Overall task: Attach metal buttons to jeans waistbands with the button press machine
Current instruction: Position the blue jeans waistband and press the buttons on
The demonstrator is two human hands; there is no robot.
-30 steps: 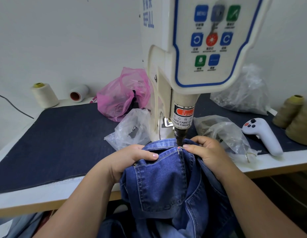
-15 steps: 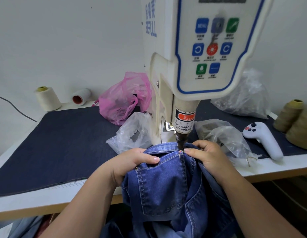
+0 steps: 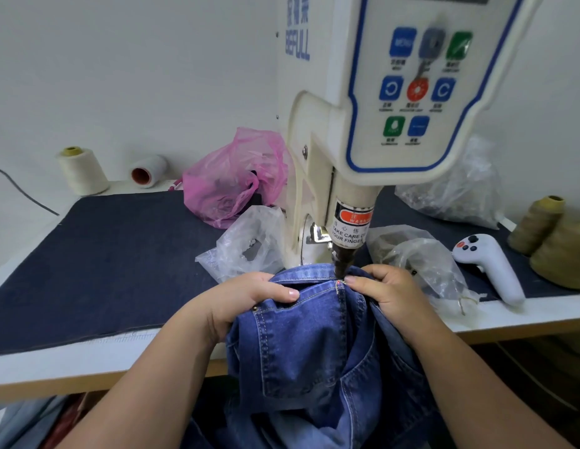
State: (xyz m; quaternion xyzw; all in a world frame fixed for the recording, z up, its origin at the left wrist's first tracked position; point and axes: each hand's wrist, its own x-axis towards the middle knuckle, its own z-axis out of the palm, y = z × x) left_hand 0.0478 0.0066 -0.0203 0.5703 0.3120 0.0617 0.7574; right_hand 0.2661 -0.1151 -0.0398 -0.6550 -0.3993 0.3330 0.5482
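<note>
The jeans (image 3: 301, 345) are held at the front edge of the counter (image 3: 87, 361), with the waistband (image 3: 309, 274) drawn up under the punch (image 3: 342, 264) of the button press machine (image 3: 372, 102). The left hand (image 3: 246, 299) is curled round a bunch of denim beside the front pocket, thumb on top. The right hand (image 3: 389, 293) pinches the waistband end, its fingertips (image 3: 350, 280) just beside the punch tip, where a small red dot marks the fabric. No metal button can be made out; the lower die is hidden by the cloth.

For the step to be done well, the waistband should be kept flat and taut between both hands, the red dot centred on the intended spot near the fly seam, and no folded layer left beneath. The right fingertips are judged too close; they would best be drawn back along the band before the press is triggered, as the warning label (image 3: 351, 226) advises.
</note>
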